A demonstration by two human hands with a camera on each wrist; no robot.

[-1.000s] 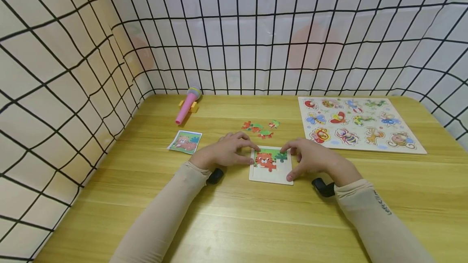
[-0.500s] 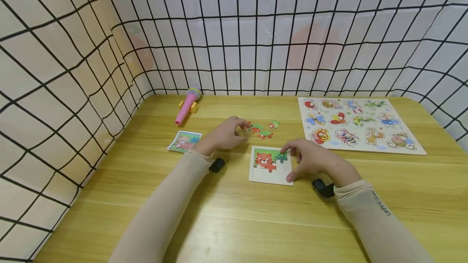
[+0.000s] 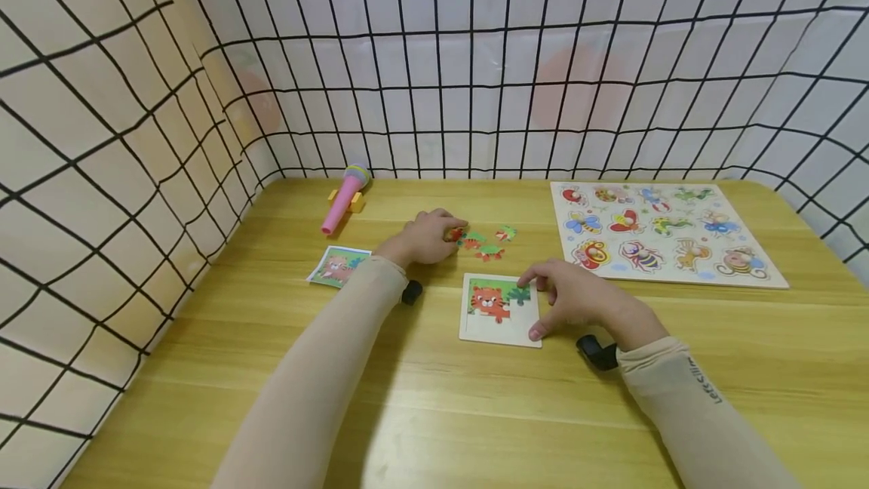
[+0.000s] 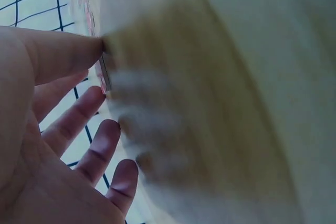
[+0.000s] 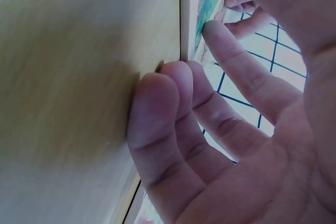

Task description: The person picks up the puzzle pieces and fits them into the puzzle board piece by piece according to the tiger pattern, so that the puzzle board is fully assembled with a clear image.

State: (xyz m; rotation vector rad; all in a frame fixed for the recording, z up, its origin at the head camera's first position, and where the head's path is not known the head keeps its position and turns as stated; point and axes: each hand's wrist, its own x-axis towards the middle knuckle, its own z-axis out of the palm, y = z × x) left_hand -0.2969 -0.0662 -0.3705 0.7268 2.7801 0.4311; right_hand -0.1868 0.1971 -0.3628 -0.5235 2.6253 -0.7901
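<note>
My left hand (image 3: pixel 431 237) reaches to the loose pieces behind the board and pinches a red puzzle piece (image 3: pixel 456 234) between thumb and fingers. In the left wrist view, the thin edge of that puzzle piece (image 4: pixel 105 74) shows between the thumb and a fingertip. A square jigsaw board (image 3: pixel 498 332) lies flat in front, with a red tiger face (image 3: pixel 490 300) and a green piece (image 3: pixel 519 295) in its upper part. Bent fingers of my right hand (image 3: pixel 575 294) hold the board by its right side, the index fingertip at the green piece and the thumb at the lower right corner.
Several loose puzzle pieces (image 3: pixel 490 252) lie behind the board. A small picture card (image 3: pixel 333 266) is at the left, partly behind the left forearm. Further back are a pink toy microphone (image 3: pixel 345 201) and, at the right, a large insect puzzle board (image 3: pixel 668 229). Black wire mesh (image 3: pixel 441 89) surrounds the table.
My left hand has let go of the board's left edge, moved away to the loose pieces and taken hold of the leftmost one. The right hand has stayed at the board.
</note>
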